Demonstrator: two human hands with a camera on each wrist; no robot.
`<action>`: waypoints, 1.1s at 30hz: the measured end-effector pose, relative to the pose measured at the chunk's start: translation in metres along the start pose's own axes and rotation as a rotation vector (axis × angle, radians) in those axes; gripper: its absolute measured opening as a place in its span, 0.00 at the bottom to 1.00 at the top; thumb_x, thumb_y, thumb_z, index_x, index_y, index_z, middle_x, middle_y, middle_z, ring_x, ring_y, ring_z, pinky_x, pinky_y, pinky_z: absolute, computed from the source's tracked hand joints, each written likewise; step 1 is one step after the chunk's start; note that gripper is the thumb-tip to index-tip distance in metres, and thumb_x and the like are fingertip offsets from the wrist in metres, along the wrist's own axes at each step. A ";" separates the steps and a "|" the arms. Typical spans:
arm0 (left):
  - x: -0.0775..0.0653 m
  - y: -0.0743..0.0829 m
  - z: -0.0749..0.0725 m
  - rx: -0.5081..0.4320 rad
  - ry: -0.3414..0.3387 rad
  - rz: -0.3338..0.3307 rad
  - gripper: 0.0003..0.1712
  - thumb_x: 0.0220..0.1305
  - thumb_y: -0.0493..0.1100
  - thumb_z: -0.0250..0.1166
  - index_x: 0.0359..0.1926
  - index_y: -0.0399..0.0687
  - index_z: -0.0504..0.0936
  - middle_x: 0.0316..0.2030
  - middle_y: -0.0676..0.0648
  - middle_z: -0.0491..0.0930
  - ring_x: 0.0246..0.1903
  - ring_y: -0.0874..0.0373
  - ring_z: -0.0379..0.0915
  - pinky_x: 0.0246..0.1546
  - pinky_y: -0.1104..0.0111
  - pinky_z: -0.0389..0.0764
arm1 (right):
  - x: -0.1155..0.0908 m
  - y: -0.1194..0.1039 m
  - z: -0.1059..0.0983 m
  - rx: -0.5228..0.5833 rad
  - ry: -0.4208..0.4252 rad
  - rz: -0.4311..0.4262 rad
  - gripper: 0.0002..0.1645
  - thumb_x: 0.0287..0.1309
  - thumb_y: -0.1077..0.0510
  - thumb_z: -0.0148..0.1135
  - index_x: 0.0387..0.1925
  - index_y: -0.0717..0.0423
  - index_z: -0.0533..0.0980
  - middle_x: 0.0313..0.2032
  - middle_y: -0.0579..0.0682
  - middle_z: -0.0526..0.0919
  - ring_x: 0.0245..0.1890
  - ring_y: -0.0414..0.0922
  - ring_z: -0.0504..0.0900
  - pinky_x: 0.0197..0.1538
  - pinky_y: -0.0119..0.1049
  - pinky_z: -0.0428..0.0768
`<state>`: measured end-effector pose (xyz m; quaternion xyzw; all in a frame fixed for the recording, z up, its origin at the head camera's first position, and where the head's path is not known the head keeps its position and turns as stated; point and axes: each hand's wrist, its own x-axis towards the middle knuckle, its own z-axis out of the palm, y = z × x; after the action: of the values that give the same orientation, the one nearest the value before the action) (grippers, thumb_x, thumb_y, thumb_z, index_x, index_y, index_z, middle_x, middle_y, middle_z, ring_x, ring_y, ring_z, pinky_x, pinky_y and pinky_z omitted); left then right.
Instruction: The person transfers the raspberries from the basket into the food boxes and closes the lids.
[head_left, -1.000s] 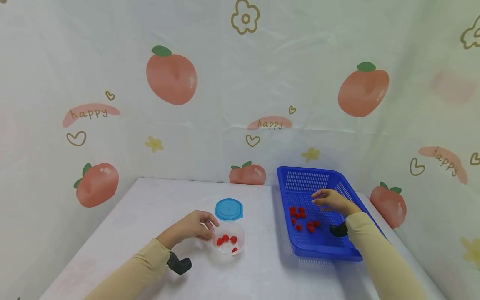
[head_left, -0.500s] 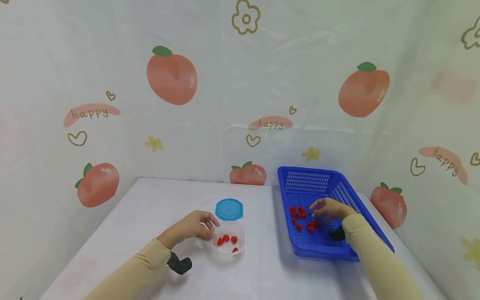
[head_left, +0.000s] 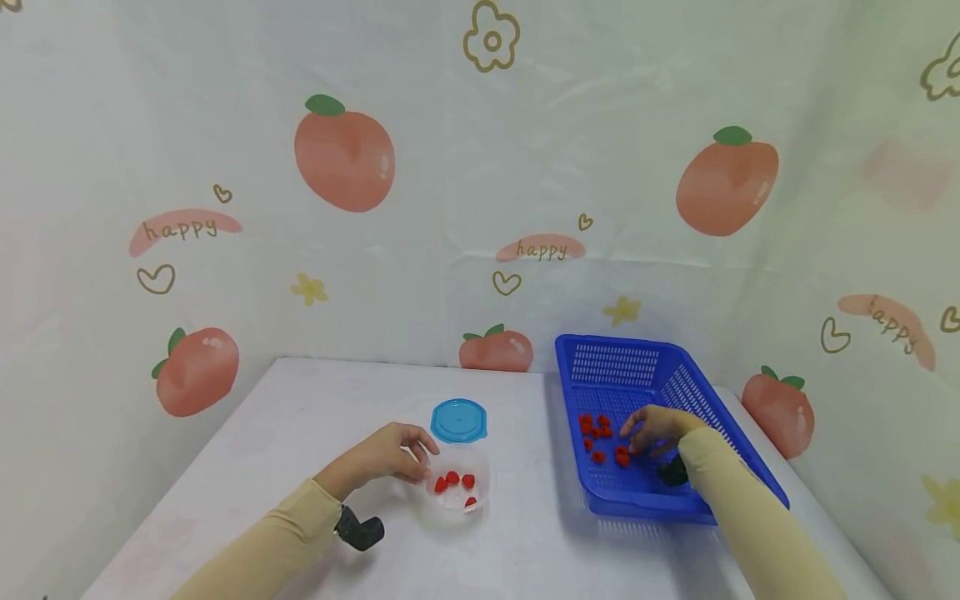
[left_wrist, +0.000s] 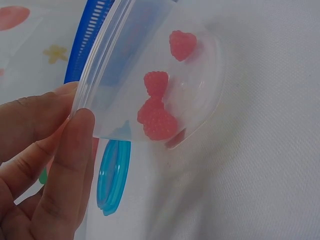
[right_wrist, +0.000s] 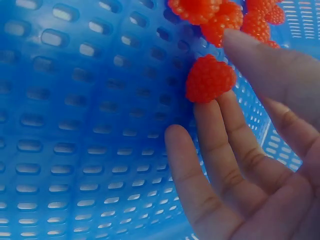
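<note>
My left hand (head_left: 386, 454) pinches the rim of a clear plastic bowl (left_wrist: 117, 75) between thumb and fingers. Several red raspberries (left_wrist: 160, 124) lie in the bowl. My right hand (head_left: 660, 427) is inside the blue basket (head_left: 637, 502), at a small cluster of raspberries. In the right wrist view, one raspberry (right_wrist: 210, 79) sits at the tips of two straight fingers (right_wrist: 212, 132). The thumb (right_wrist: 265, 62) is on the other side, with a gap to that raspberry. More raspberries (right_wrist: 195, 7) lie just beyond it.
A blue lid (head_left: 458, 420) lies on the white table (head_left: 517, 550) behind the bowl. Another group of raspberries (head_left: 596, 427) rests along the basket's left side. A printed cloth (head_left: 420, 275) hangs behind the table.
My right hand has come down into the basket, toward the raspberries near its middle. The left hand and the bowl have stayed in place.
</note>
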<state>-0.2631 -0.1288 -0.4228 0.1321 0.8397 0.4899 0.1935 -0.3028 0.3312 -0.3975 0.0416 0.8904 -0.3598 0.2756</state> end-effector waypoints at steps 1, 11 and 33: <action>0.000 0.000 0.000 0.001 0.002 -0.001 0.15 0.52 0.32 0.71 0.43 0.40 0.81 0.31 0.46 0.77 0.28 0.57 0.79 0.35 0.64 0.86 | 0.001 0.000 0.000 -0.007 0.000 0.000 0.12 0.58 0.69 0.61 0.45 0.66 0.75 0.38 0.54 0.82 0.41 0.47 0.79 0.51 0.49 0.82; 0.000 0.000 0.000 -0.007 -0.008 0.012 0.15 0.52 0.32 0.71 0.43 0.39 0.81 0.31 0.46 0.77 0.28 0.57 0.79 0.35 0.64 0.86 | 0.002 0.002 0.001 -0.055 0.007 0.006 0.08 0.57 0.70 0.61 0.40 0.64 0.77 0.38 0.53 0.80 0.39 0.46 0.78 0.51 0.48 0.82; 0.002 -0.003 0.001 0.004 0.012 -0.002 0.16 0.52 0.32 0.71 0.43 0.41 0.81 0.31 0.46 0.77 0.28 0.57 0.78 0.35 0.64 0.86 | 0.006 0.006 -0.003 0.019 0.033 -0.146 0.13 0.53 0.70 0.63 0.43 0.69 0.76 0.29 0.50 0.80 0.32 0.41 0.77 0.39 0.38 0.81</action>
<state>-0.2645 -0.1283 -0.4266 0.1286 0.8419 0.4890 0.1886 -0.3076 0.3372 -0.4027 -0.0151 0.8919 -0.3868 0.2337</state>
